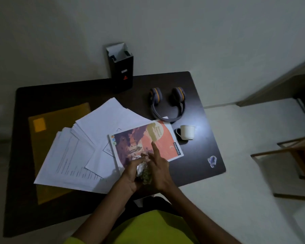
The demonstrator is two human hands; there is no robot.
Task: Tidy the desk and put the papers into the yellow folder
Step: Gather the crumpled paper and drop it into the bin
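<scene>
red triangle sign on black box (122,71) (its white label unreadable), other print too blurred

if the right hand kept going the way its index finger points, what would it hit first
Probably the colourful booklet: the right hand points its index finger up-left across the cover. Further along that line lie the white papers, though its height above the cover is unclear.

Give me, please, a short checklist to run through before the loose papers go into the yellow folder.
1. Hands free: not ok; left hand and right hand hold a crumpled wrapper.
2. Yellow folder reachable: not ok; papers lie across it.
3. Papers squared: not ok; fanned out.
4. Colourful booklet off the pile: not ok.
5. Cup clear of the papers: ok.
6. Folder opening: cannot tell.
</scene>
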